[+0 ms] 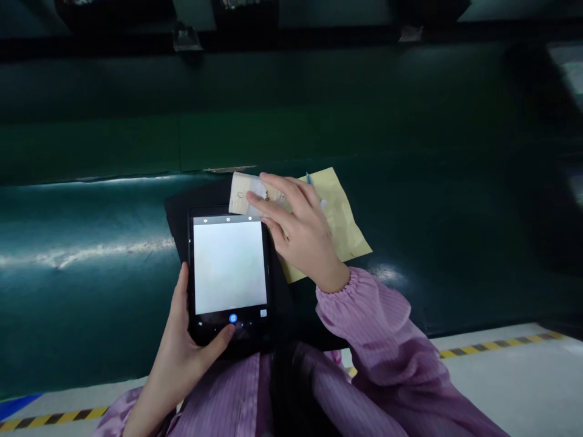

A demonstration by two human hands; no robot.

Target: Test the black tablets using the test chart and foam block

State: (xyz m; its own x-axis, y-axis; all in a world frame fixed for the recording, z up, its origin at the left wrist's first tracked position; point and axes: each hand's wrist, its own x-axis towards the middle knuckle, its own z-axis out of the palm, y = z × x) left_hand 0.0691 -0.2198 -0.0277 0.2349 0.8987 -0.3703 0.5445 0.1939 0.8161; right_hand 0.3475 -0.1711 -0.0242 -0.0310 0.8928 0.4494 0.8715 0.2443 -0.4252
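Note:
My left hand (189, 346) grips a black tablet (230, 264) by its left side, the thumb lying at the bottom edge near a blue round button. The screen is lit and shows a blurred, nearly white picture with small icons above and below. Just beyond the tablet's top edge, my right hand (303, 227) has its fingers on a small pale packet (241, 194), which carries a small round mark and looks partly clear. Part of the packet is hidden under the fingers. Yellow paper (341, 212) lies beneath my right hand, and a blue pen tip (309, 178) shows beside the fingers.
A dark flat board or folder (175, 209) lies under the tablet on the dark green surface (91, 291). Yellow-black striped tape (501, 344) runs along the pale floor near me. Dark shapes stand along the far edge.

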